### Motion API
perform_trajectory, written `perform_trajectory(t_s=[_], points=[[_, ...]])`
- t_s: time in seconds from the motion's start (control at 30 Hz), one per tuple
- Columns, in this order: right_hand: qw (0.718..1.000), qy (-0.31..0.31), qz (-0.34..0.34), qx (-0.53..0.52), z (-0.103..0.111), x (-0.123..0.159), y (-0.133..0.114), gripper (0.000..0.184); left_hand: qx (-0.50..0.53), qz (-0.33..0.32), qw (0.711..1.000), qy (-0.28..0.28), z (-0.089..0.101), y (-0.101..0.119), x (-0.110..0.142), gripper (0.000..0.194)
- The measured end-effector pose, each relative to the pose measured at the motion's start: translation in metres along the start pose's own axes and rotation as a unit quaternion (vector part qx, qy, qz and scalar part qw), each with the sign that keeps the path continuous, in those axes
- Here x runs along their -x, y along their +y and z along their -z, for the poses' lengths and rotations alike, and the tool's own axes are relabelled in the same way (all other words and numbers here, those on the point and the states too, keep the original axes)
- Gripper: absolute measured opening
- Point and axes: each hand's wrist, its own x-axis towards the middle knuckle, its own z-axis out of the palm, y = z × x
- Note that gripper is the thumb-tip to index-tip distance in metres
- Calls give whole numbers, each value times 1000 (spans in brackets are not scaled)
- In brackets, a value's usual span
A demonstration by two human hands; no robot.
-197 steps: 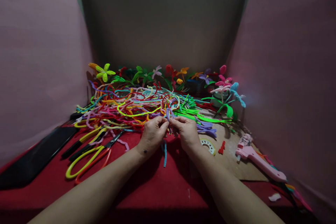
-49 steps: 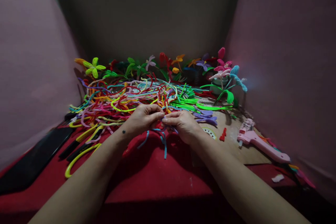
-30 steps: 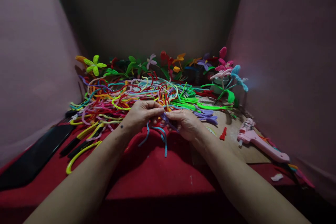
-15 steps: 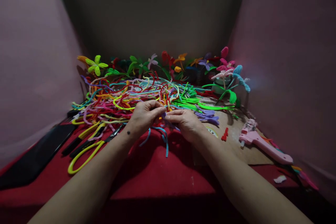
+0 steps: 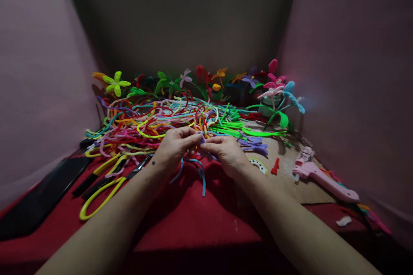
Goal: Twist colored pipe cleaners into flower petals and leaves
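Between my fingertips is a small piece of purple pipe cleaner (image 5: 202, 139). My left hand (image 5: 177, 145) pinches it from the left, thumb and forefinger closed. From the other side my right hand (image 5: 223, 149) grips it in a pinch, its fingertips almost touching the left ones. Much of the piece is hidden by the fingers. Just behind both hands spreads a heap of multicoloured pipe cleaners (image 5: 155, 122). Bent blue pipe cleaners (image 5: 202, 176) hang near the front, below my hands. More purple pipe cleaners (image 5: 254, 144) lie beyond my right hand.
Yellow-handled scissors (image 5: 100, 202), black-and-yellow pliers (image 5: 97, 174) and a black flat object (image 5: 41, 197) lie at left. On the right, a pink glue gun (image 5: 322, 176), a white ring-shaped spool (image 5: 258, 165) and a red piece (image 5: 275, 166) rest on cardboard (image 5: 290, 189). Pipe-cleaner flowers (image 5: 118, 83) line the back.
Both hands stay together on the purple piece, with a small shift of the fingers. My right hand has dropped slightly, uncovering more of the ring-shaped spool. The whole view has shifted a little.
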Motion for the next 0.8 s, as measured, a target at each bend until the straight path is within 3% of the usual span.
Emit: perform_trajectory(t_s=[0.1, 0.17, 0.37, 0.53, 0.6, 0.7, 0.8], points=[[1000, 2, 4, 5, 0, -1, 1, 12, -15, 13, 999, -27, -2, 0, 1, 23], [1000, 8, -2, 11, 0, -2, 2, 15, -23, 8, 1000, -16, -6, 0, 2, 21], [998, 54, -11, 22, -2, -2, 3, 18, -123, -104, 980, 118, -21, -1, 7, 12], [999, 52, 4, 15, -2, 0, 0, 20, -79, -58, 993, 65, -17, -1, 6, 16], [999, 35, -4, 3, -3, 1, 0, 22, -110, -91, 986, 92, -17, -3, 5, 17], [1000, 24, -10, -18, -4, 1, 1, 26, -195, -186, 952, 144, -19, -7, 5, 15], [999, 31, -9, -34, -2, 0, 0, 25, -187, -170, 962, 104, -17, -4, 3, 19]])
